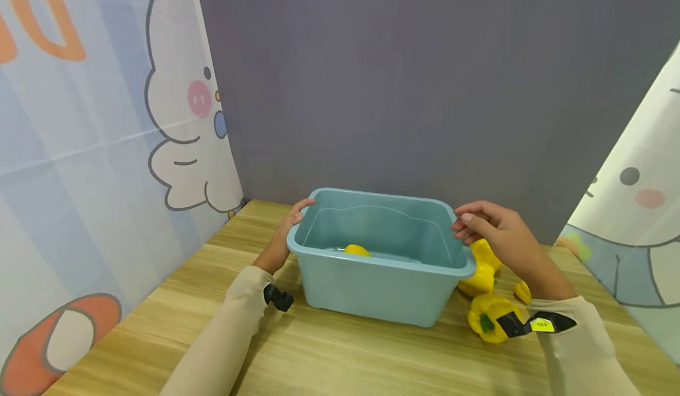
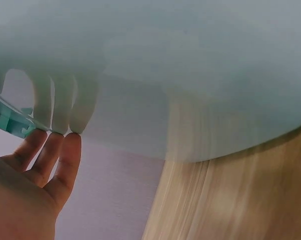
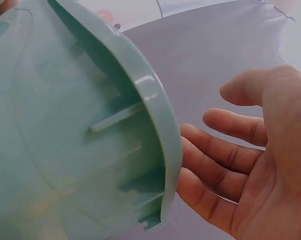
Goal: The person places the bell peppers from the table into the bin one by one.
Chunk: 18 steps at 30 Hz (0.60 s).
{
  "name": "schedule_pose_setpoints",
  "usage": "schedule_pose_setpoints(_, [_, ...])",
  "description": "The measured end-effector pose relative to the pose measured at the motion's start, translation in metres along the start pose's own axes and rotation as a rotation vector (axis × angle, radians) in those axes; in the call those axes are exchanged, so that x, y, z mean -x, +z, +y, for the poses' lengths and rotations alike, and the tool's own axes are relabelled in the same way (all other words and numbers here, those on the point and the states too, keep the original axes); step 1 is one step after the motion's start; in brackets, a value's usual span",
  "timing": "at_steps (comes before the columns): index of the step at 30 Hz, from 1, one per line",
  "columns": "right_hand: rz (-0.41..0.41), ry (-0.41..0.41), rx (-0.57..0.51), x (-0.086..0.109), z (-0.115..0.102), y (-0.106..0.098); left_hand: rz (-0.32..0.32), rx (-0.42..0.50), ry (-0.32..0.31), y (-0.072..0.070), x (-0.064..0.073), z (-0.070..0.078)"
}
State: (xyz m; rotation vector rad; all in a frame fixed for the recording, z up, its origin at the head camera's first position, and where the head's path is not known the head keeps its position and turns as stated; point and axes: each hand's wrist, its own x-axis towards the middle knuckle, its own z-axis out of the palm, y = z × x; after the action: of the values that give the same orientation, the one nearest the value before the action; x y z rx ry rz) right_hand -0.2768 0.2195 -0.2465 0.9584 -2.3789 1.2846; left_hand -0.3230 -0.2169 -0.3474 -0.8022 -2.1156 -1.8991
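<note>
Blue-green tub [image 1: 372,293] sits on the worktop [image 1: 366,357], between the hands. Left hand [image 1: 284,234] pinches its near rim; right hand [image 1: 502,234] has loosely spread fingers, tips touching the opposite rim, thumb clear of it. I judge it light, thin plastic, stiffest at the rim, slightly slippery; best held under both end rims. Yellow object [image 1: 356,250] inside could slide. No brand seen on tub. Tag [image 1: 542,325] at right wrist: print illegible. Orange letter [image 1: 26,12], far left of left hand: perhaps D.
</note>
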Motion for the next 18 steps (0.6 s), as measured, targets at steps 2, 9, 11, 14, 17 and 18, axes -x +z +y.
schedule_pose_setpoints(2, [0.013,-0.013,-0.002,0.003,0.001,-0.001,0.000,0.004,0.004,0.000,-0.001,-0.001])
schedule_pose_setpoints(9, [0.082,-0.020,-0.009,0.016,0.004,-0.003,0.000,0.000,0.014,0.000,-0.003,-0.002])
schedule_pose_setpoints(11, [0.104,-0.020,-0.008,0.018,0.006,-0.003,0.003,0.004,0.015,0.000,-0.004,-0.002])
schedule_pose_setpoints(14, [0.128,-0.015,-0.009,0.021,0.009,-0.004,0.008,0.012,0.012,0.001,-0.004,-0.001])
schedule_pose_setpoints(17, [0.134,-0.008,0.003,0.025,0.011,-0.007,0.009,0.017,0.006,0.002,-0.003,0.001])
schedule_pose_setpoints(18, [0.135,-0.005,0.008,0.027,0.012,-0.007,0.009,0.018,0.005,0.003,-0.002,0.001])
